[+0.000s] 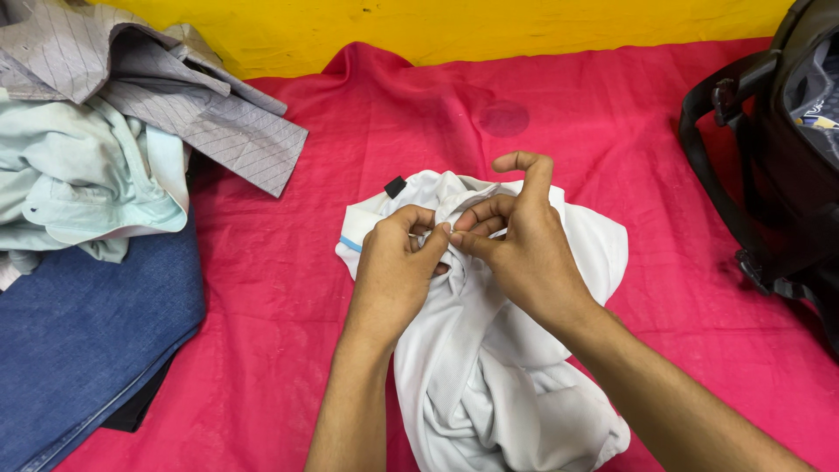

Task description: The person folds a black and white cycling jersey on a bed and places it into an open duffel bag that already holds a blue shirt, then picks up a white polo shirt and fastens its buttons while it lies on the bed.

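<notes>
A crumpled white shirt (489,367) lies on the red cloth (280,288) in the middle of the view. It has a small black tag (395,186) and a light blue trim at its upper left edge. My left hand (393,267) pinches a fold of the shirt near its collar end. My right hand (516,236) pinches the same spot from the right, fingertips meeting those of the left, index finger curled up above.
A pile of clothes sits at the left: a grey striped shirt (175,87), a pale green shirt (87,175) and blue jeans (79,341). A black bag (778,166) stands at the right edge. A yellow wall (489,26) runs along the back.
</notes>
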